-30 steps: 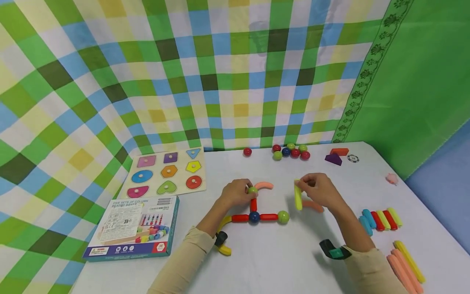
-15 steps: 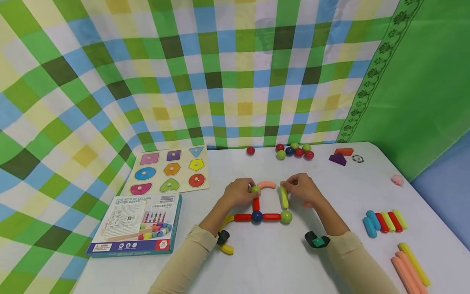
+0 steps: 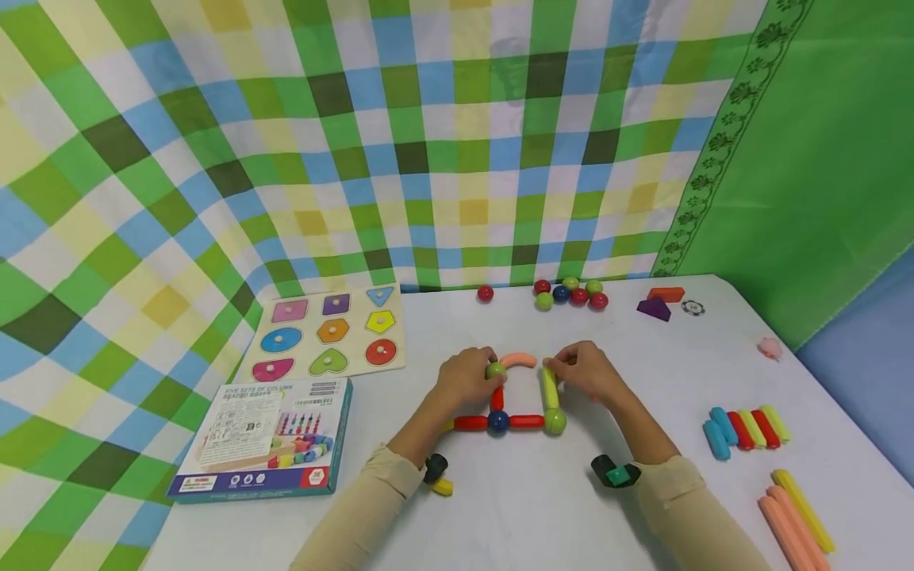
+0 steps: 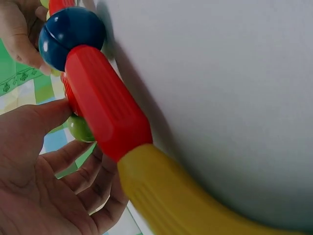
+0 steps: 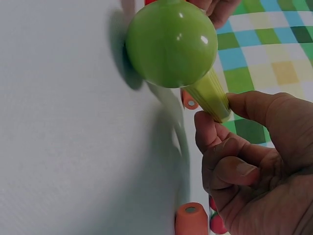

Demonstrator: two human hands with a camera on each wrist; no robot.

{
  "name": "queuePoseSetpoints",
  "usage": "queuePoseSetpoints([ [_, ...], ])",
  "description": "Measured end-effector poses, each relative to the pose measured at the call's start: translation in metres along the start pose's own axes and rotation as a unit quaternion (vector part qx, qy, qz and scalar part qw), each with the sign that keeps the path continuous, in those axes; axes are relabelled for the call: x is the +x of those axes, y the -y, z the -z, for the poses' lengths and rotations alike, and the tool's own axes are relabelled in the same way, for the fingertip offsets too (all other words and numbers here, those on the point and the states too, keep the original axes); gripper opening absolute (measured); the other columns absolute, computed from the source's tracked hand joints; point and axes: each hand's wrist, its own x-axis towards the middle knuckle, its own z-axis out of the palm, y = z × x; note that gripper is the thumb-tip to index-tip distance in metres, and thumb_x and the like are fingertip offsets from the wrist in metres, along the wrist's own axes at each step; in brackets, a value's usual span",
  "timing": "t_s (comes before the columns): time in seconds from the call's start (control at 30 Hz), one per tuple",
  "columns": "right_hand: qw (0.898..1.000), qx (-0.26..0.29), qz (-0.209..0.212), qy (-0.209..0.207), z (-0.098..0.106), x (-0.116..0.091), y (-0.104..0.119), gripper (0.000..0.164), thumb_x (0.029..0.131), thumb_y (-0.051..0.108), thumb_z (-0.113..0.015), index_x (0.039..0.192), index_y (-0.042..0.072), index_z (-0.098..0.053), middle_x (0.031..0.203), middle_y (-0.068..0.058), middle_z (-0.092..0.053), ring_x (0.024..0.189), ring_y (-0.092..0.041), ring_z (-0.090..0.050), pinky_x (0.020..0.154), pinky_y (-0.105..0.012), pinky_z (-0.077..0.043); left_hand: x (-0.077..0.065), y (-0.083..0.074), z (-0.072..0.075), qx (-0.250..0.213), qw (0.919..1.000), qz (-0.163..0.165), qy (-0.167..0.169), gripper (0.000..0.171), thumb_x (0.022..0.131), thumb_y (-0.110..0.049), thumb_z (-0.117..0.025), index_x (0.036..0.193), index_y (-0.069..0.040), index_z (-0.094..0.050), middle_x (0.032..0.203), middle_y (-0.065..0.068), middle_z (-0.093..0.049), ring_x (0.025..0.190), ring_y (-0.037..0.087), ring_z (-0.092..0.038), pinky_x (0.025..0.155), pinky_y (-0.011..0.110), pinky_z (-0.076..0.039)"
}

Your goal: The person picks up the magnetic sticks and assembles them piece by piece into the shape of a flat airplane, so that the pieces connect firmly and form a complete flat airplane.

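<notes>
Head: yellow-green rod, pinched in right hand, now meets near green ball, gap closed; build seemingly gains a side; left hand holds far green ball; left wrist: its thumb touches middle red rod; right wrist: rod abuts ball.

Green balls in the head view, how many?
5: one ball at the left hand, one at the near end of the yellow rod the right hand pinches, three in the back cluster (front left, rear middle, rear right). Hands may hide more.
</notes>
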Motion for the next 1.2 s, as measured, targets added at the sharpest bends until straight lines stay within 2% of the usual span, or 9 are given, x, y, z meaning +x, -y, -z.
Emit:
queuePoseSetpoints([
  [0.13,1.000,-0.020,0.000,0.000,-0.002,-0.002,0.002,0.034,0.090,0.034,-0.064,0.100,0.002,-0.067,0.084,-0.008,-0.063,0.074,-0.022,-0.052,0.061,-0.029,-0.044,0.000,-0.004,0.001,0.013,0.9999,-0.006,-0.005,0.039,0.088,-0.040,-0.065,0.118,-0.016,-0.061,0.085,-0.004,-0.056,0.076,0.014,-0.052,0.066,0.028,-0.044],
  [0.3,0.998,-0.058,0.004,-0.001,-0.006,-0.005,0.002,0.032,0.089,0.033,-0.065,0.095,0.002,-0.068,0.078,-0.006,-0.063,0.072,-0.021,-0.053,0.061,-0.029,-0.044,0.008,-0.009,0.003,0.057,0.9984,-0.006,-0.001,0.040,0.086,-0.046,-0.065,0.113,-0.016,-0.063,0.086,-0.004,-0.058,0.076,0.014,-0.052,0.067,0.029,-0.044],
  [0.53,0.995,-0.098,0.006,-0.013,-0.011,-0.008,0.003,0.028,0.088,0.033,-0.066,0.086,0.005,-0.068,0.073,-0.005,-0.059,0.066,-0.019,-0.051,0.056,-0.029,-0.042,0.023,-0.020,0.003,0.073,0.9973,0.002,0.012,0.034,0.086,-0.045,-0.065,0.098,-0.013,-0.065,0.074,-0.001,-0.058,0.067,0.016,-0.054,0.060,0.029,-0.043],
  [0.67,0.993,-0.111,0.012,-0.025,-0.014,-0.009,0.005,0.028,0.086,0.034,-0.067,0.078,0.007,-0.067,0.068,-0.004,-0.057,0.063,-0.018,-0.051,0.054,-0.029,-0.041,0.030,-0.023,-0.001,0.089,0.9960,-0.001,-0.005,0.028,0.086,-0.042,-0.065,0.090,-0.014,-0.062,0.069,-0.001,-0.056,0.062,0.016,-0.053,0.057,0.028,-0.042],
  [0.83,0.993,-0.113,0.008,-0.027,-0.017,-0.009,0.007,0.028,0.085,0.035,-0.069,0.075,0.009,-0.065,0.067,-0.004,-0.056,0.062,-0.017,-0.050,0.053,-0.028,-0.040,0.033,-0.023,-0.006,0.106,0.9938,0.006,-0.031,0.028,0.084,-0.041,-0.066,0.087,-0.014,-0.060,0.067,-0.001,-0.056,0.059,0.016,-0.053,0.054,0.027,-0.041],
  [1.07,0.993,-0.112,0.014,-0.035,-0.018,-0.012,0.007,0.027,0.085,0.034,-0.069,0.074,0.009,-0.064,0.068,-0.004,-0.055,0.064,-0.018,-0.050,0.054,-0.028,-0.039,0.031,-0.018,-0.008,0.098,0.9931,0.033,-0.055,0.026,0.084,-0.040,-0.066,0.081,-0.015,-0.060,0.063,-0.001,-0.055,0.057,0.016,-0.053,0.053,0.027,-0.041],
  [1.2,0.992,-0.117,0.021,-0.040,-0.019,-0.012,0.006,0.028,0.084,0.035,-0.070,0.075,0.009,-0.063,0.069,-0.004,-0.055,0.065,-0.018,-0.049,0.054,-0.029,-0.039,0.030,-0.016,-0.008,0.082,0.9938,0.037,-0.065,0.025,0.084,-0.038,-0.066,0.078,-0.015,-0.059,0.061,0.000,-0.054,0.056,0.016,-0.053,0.053,0.028,-0.041],
])
